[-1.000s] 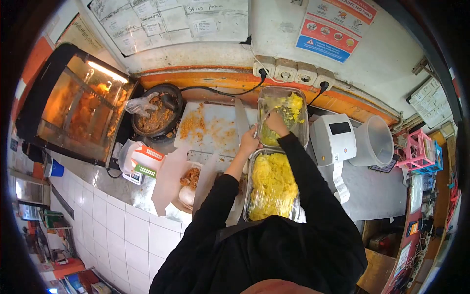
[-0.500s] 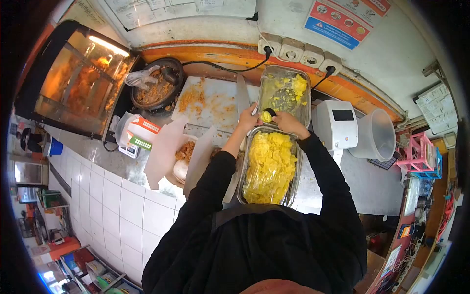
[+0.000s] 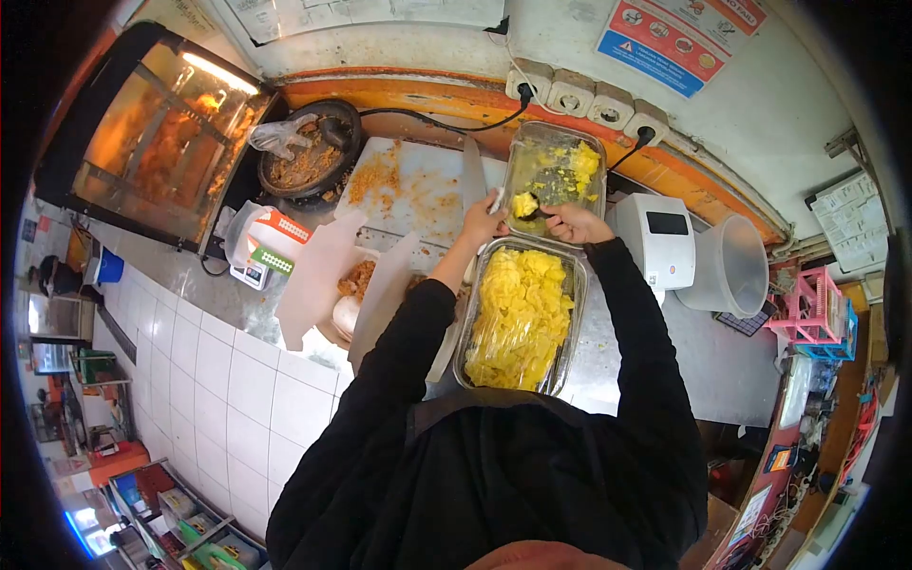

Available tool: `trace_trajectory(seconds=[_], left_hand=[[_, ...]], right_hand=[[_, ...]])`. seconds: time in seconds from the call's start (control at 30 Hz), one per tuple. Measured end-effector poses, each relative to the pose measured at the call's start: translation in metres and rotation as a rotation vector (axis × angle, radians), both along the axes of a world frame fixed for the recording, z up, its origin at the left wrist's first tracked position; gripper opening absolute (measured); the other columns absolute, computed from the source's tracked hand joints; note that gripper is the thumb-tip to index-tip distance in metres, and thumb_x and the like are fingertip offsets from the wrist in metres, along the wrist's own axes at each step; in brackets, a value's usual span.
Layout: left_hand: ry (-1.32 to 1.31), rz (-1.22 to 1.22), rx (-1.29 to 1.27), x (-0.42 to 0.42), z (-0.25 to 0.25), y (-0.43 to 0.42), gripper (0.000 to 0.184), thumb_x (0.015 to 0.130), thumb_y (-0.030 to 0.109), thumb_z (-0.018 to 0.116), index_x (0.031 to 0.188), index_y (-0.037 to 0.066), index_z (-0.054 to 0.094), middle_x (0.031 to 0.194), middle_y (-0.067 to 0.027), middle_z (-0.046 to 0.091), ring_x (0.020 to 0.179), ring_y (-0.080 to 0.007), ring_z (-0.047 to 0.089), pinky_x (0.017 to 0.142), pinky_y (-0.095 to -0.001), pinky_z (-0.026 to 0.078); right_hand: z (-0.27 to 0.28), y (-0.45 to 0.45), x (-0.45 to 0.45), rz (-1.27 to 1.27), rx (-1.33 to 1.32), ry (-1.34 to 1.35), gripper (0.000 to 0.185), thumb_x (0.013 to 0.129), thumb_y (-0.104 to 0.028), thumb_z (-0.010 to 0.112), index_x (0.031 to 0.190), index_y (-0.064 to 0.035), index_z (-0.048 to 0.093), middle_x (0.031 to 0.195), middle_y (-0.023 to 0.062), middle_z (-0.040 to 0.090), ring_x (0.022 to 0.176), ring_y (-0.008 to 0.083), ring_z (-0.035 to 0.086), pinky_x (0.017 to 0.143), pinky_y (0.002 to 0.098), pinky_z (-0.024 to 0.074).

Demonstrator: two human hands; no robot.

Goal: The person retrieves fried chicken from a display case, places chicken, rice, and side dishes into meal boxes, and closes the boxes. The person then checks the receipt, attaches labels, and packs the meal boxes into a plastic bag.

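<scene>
My right hand (image 3: 578, 224) is closed on a dark spoon (image 3: 538, 211) that bears a lump of yellow food (image 3: 523, 203). The spoon is over the near part of a clear tray (image 3: 513, 176) with yellow bits stuck inside. At that tray's left edge, my left hand (image 3: 484, 223) is closed around something white and small, mostly hidden by the fingers. Below both hands sits a second tray (image 3: 463, 332), full of yellow food under clear film. To its left, an open paper box (image 3: 313, 275) holds fried food (image 3: 355, 278) and a white mound.
A cutting board (image 3: 408, 190) with orange crumbs and a knife (image 3: 472, 171) lies behind the left hand. Farther left are a stone mortar (image 3: 312, 157) and a lit food cabinet (image 3: 161, 142). A white printer (image 3: 655, 242) and a clear tub (image 3: 731, 266) stand on the right.
My right hand has come back from inside the rear tray toward its near right corner, with the spoon now bearing yellow food. My left hand has shifted slightly nearer. The camera view has tilted down.
</scene>
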State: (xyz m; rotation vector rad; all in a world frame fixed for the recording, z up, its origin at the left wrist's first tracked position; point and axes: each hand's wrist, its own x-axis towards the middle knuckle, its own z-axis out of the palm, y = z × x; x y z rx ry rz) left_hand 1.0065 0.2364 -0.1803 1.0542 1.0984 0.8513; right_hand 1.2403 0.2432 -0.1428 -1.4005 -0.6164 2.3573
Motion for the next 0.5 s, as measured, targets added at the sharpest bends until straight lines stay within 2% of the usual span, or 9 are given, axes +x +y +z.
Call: trace_trajectory(seconds=[0.1, 0.17, 0.23, 0.27, 0.37, 0.4, 0.43, 0.47, 0.5], left_hand=[[0.068, 0.124, 0.044, -0.003, 0.028, -0.001, 0.057, 0.089, 0.003, 0.058, 0.142, 0.005, 0.037, 0.078, -0.0131, 0.065, 0.054, -0.0133, 0.061, 0.052, -0.0271, 0.053], [0.182, 0.149, 0.261, -0.012, 0.066, -0.004, 0.06, 0.087, 0.006, 0.06, 0.141, 0.002, 0.037, 0.085, -0.016, 0.067, 0.053, -0.013, 0.061, 0.051, -0.0264, 0.05], [0.016, 0.2, 0.4, -0.028, 0.148, -0.033, 0.06, 0.084, 0.011, 0.064, 0.138, 0.002, 0.041, 0.095, -0.0143, 0.068, 0.054, -0.0125, 0.061, 0.052, -0.0275, 0.049], [0.078, 0.194, 0.488, -0.044, 0.189, -0.049, 0.058, 0.083, 0.011, 0.066, 0.136, 0.002, 0.044, 0.098, -0.0119, 0.068, 0.059, -0.0127, 0.062, 0.056, -0.028, 0.05], [0.277, 0.306, 0.913, -0.115, 0.257, -0.094, 0.052, 0.081, 0.012, 0.068, 0.129, 0.004, 0.051, 0.101, -0.0075, 0.068, 0.073, -0.0143, 0.064, 0.066, -0.0285, 0.051], [0.365, 0.361, 0.917, -0.144, 0.274, -0.11, 0.052, 0.08, 0.013, 0.069, 0.129, 0.004, 0.052, 0.102, -0.0081, 0.068, 0.078, -0.0147, 0.064, 0.07, -0.0285, 0.05], [0.461, 0.417, 0.919, -0.175, 0.286, -0.127, 0.052, 0.08, 0.014, 0.07, 0.128, 0.004, 0.052, 0.102, -0.0087, 0.068, 0.083, -0.0152, 0.064, 0.073, -0.0285, 0.05], [0.662, 0.473, 0.855, -0.207, 0.288, -0.141, 0.056, 0.076, 0.02, 0.074, 0.127, 0.005, 0.054, 0.103, -0.0131, 0.068, 0.088, -0.0214, 0.066, 0.078, -0.0318, 0.05], [0.839, 0.493, 0.801, -0.241, 0.278, -0.149, 0.059, 0.074, 0.023, 0.076, 0.126, 0.005, 0.055, 0.103, -0.0152, 0.067, 0.091, -0.0254, 0.065, 0.081, -0.0343, 0.05]], right_hand=[[0.014, 0.002, 0.016, -0.071, 0.023, -0.053, 0.044, 0.099, -0.039, 0.045, 0.063, -0.0168, 0.034, 0.052, -0.0078, 0.023, 0.04, 0.0047, 0.019, 0.035, 0.0232, 0.0117], [0.021, 0.001, 0.028, -0.007, -0.017, -0.023, 0.048, 0.099, -0.043, 0.042, 0.06, -0.0176, 0.033, 0.051, -0.0073, 0.021, 0.039, 0.0052, 0.018, 0.035, 0.0234, 0.0112], [0.028, -0.007, 0.035, -0.072, -0.003, -0.003, 0.037, 0.1, -0.037, 0.044, 0.07, -0.0174, 0.034, 0.054, -0.007, 0.025, 0.041, 0.0044, 0.019, 0.035, 0.022, 0.0129], [0.033, -0.009, 0.037, -0.142, 0.024, 0.025, 0.027, 0.1, -0.03, 0.046, 0.079, -0.0172, 0.035, 0.057, -0.0067, 0.029, 0.043, 0.0037, 0.021, 0.035, 0.0207, 0.0146], [0.037, -0.012, 0.056, -0.037, 0.004, 0.209, 0.026, 0.099, -0.032, 0.047, 0.08, -0.0165, 0.038, 0.056, -0.007, 0.031, 0.041, 0.0036, 0.022, 0.035, 0.0208, 0.015], [0.036, -0.015, 0.05, -0.001, 0.008, 0.299, 0.026, 0.099, -0.033, 0.048, 0.08, -0.0163, 0.04, 0.056, -0.0073, 0.033, 0.04, 0.0036, 0.022, 0.034, 0.021, 0.0155], [0.058, -0.031, 0.029, -0.113, 0.111, 0.137, 0.026, 0.098, -0.033, 0.049, 0.08, -0.0163, 0.04, 0.056, -0.0076, 0.033, 0.039, 0.0035, 0.022, 0.034, 0.0209, 0.0161], [0.093, -0.049, 0.003, -0.218, 0.217, -0.023, 0.026, 0.098, -0.033, 0.05, 0.08, -0.0164, 0.041, 0.056, -0.0079, 0.034, 0.038, 0.0034, 0.023, 0.034, 0.0208, 0.0167], [0.103, -0.056, -0.007, -0.203, 0.207, 0.017, 0.025, 0.098, -0.032, 0.051, 0.08, -0.0169, 0.041, 0.055, -0.0081, 0.034, 0.038, 0.003, 0.023, 0.033, 0.0205, 0.0167]])
